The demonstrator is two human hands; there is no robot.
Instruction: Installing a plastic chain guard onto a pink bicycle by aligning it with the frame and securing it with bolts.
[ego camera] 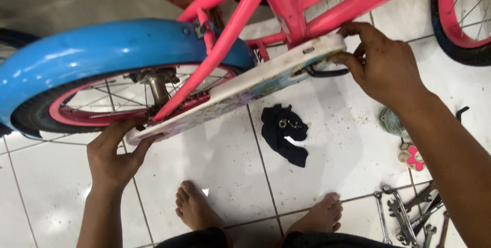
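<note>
A small pink bicycle (286, 2) stands over white floor tiles, its rear wheel (76, 110) under a blue mudguard (102, 48). A long white chain guard (245, 87) with a coloured picture runs along the frame. My left hand (115, 151) grips the guard's rear end near the wheel hub. At the guard's front end my right hand (378, 64) pinches it beside the black crank (325, 72).
A black rag (284, 133) with small metal parts on it lies on the tiles below the guard. Several spanners (409, 215) lie at the lower right, near a flower-shaped ornament (413, 157). My bare feet (255, 212) stand at the bottom. The front wheel (463, 18) is at the top right.
</note>
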